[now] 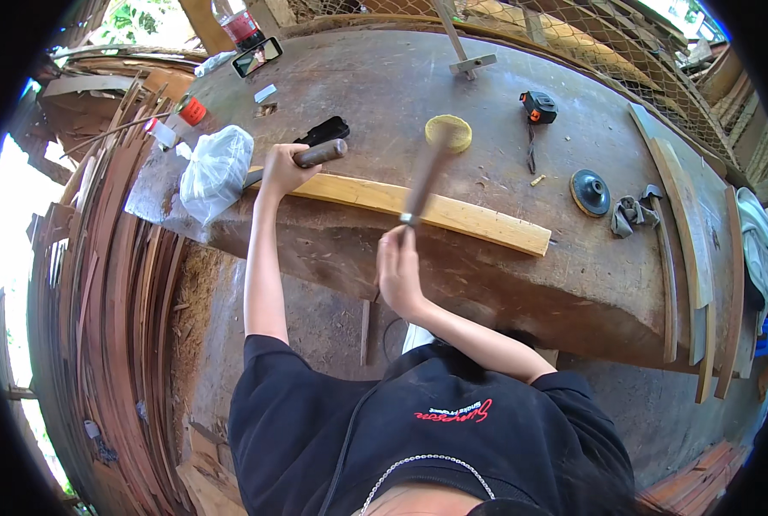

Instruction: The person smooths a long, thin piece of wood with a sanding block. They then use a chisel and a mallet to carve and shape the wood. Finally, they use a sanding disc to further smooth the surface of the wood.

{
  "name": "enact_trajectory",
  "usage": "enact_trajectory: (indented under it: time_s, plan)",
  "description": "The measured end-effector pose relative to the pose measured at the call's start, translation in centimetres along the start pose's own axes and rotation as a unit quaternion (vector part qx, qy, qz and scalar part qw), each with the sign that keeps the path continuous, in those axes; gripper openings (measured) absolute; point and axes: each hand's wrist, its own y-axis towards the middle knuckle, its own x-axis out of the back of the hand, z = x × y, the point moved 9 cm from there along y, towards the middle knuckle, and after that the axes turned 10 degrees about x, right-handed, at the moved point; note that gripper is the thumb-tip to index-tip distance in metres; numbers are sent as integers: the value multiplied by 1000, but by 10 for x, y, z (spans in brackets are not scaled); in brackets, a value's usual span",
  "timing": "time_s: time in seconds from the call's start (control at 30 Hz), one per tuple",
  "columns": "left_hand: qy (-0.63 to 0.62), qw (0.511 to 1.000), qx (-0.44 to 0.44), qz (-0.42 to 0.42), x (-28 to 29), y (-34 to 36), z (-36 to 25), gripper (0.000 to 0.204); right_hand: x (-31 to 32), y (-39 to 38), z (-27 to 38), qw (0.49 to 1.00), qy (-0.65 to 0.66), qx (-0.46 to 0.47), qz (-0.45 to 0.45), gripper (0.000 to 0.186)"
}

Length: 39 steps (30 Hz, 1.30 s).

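Black T-shirt (341, 447): nearest the head camera, with a silver chain (427, 457) at its neck, across the lower part of the view.
Work in hand: judging by the poses, hand-tool work at the pale wooden board (358, 193), one tool in each hand.
Next move: likely calls for a firm left hold and a guided right hand, with the long tool kept clear of the left fingers.
Left hand: forearm reaching nearly straight out; fist closed around a round wooden handle (324, 153), its butt jutting to the right. Whether a blade lies beyond the fist is hard to tell.
Right hand: elbow bent, forearm slanting inward across the body; fingers curled closed on a long tool (428, 176) near its metal collar, the brown shaft angled up and away, blurred.
Board: lies slantwise along the near edge of the workbench (349, 77), its left end by the left fist, right end bare.
Bench around it: clear plastic bag (218, 172) just left of the left hand; orange-and-black tape measure (538, 107) well apart, beyond the board.
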Motion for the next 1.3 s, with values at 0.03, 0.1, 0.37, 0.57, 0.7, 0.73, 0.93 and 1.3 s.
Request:
enact_trajectory:
  time_s: [0.03, 0.1, 0.37, 0.57, 0.7, 0.73, 0.93, 1.3]
  plan:
    - [10, 1000, -3, -2, 0, 0, 0, 18, -11, 0, 2, 992, -106, -7, 70, 19]
    - [2, 999, 43, -20, 6, 1, 8, 17, -10, -11, -2, 990, -100, -43, 87, 21]
    - [-12, 987, 12, -161, 40, -22, -25, 18, 94, -34, 20, 995, -65, -73, 16, 19]
    - [37, 991, -122, 34, -42, -35, -179, 15, 179, -57, 47, 986, 10, -134, -98, 17]
    - [77, 978, -167, 95, -101, -41, -232, 18, 247, -66, 62, 969, -159, -153, -113, 24]
    - [79, 975, -180, 102, -112, -39, -242, 19, 269, -64, 66, 955, -259, -103, -104, 30]
    - [36, 970, -201, 136, -167, -15, -253, 28, 312, -60, 98, 900, -418, -122, -36, 41]
    - [-40, 993, -103, 46, -135, -32, -244, 24, 306, -3, 125, 800, -590, -86, 60, 33]
